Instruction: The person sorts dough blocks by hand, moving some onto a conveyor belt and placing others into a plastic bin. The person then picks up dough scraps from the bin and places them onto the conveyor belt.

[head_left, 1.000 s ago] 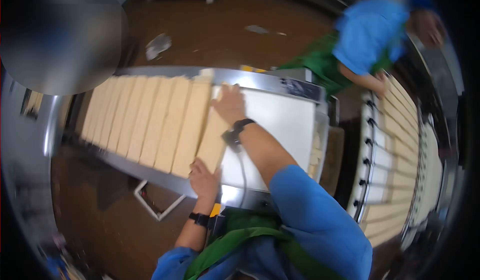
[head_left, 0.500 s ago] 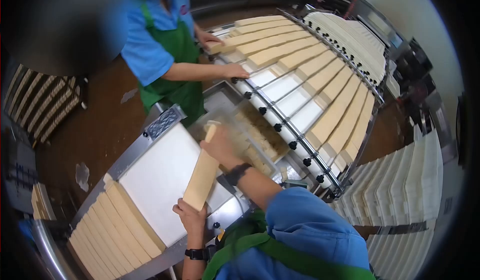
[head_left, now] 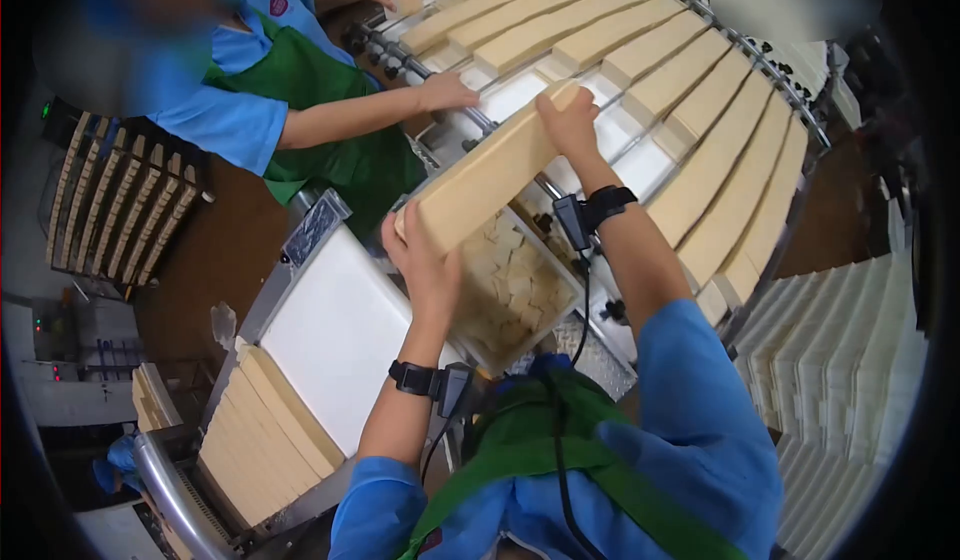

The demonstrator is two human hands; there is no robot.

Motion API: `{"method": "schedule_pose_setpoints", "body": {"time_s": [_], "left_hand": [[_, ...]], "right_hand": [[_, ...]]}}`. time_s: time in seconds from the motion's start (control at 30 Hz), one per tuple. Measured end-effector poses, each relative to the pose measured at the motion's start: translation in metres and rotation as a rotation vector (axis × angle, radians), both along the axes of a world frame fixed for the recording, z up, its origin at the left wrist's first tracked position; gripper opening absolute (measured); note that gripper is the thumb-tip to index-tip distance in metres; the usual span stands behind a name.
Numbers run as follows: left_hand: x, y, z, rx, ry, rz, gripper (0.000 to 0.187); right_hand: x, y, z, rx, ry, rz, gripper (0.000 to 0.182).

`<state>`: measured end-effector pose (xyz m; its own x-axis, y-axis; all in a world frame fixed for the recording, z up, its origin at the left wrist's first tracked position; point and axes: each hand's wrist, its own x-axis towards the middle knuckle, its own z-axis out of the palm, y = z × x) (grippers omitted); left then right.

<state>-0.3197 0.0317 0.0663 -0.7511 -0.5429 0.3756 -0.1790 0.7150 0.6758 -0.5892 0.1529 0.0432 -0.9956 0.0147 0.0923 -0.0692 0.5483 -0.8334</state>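
Note:
A long pale-yellow slab [head_left: 490,170], like a bar of dough or tofu, is held in the air between both my hands, tilted up toward the right. My left hand [head_left: 424,275] grips its near end. The far end is in my right hand [head_left: 572,125], fingers wrapped over the edge. Under the slab sits a clear bin [head_left: 573,305] of square pale scraps [head_left: 500,285]. Beyond my right hand, similar slabs [head_left: 620,35] lie in rows between metal rods on a white conveyor [head_left: 590,195].
To the left, a white belt [head_left: 320,335] carries more slabs [head_left: 265,430] side by side. A co-worker in a green apron [head_left: 330,125] stands across, one hand [head_left: 448,92] at the conveyor rail. Stacked white trays [head_left: 830,350] stand right; a loaded rack [head_left: 125,200] is at far left.
Both my hands have carried the slab from above the white belt up and right, over the bin toward the conveyor rail. My view has shifted too.

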Motion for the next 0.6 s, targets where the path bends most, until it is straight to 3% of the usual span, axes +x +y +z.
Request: {"method": "schedule_pose_setpoints", "body": {"time_s": [0.1,0.23,0.33,0.47,0.53,0.6], "left_hand": [[-0.045,0.002,0.003,-0.024,-0.024,-0.022,0.073],[-0.086,-0.016,-0.012,-0.023,-0.066,-0.179,0.067],[-0.121,-0.022,-0.014,0.075,-0.118,-0.307,0.064],[-0.16,-0.004,-0.034,0.307,-0.168,-0.434,0.059],[-0.169,0.005,-0.035,0.275,-0.248,-0.353,0.057],[-0.17,0.007,-0.035,0.307,-0.236,-0.313,0.057]], "right_hand": [[-0.035,0.009,0.0,-0.057,-0.025,-0.099,0.079],[-0.081,0.038,-0.012,0.42,-0.221,0.148,0.064],[-0.099,0.052,-0.031,0.566,-0.011,0.124,0.062],[-0.083,0.041,-0.049,0.524,0.133,-0.067,0.062],[-0.052,0.023,-0.043,0.478,0.177,-0.051,0.062],[-0.018,0.004,-0.044,0.216,0.264,0.161,0.062]]}}
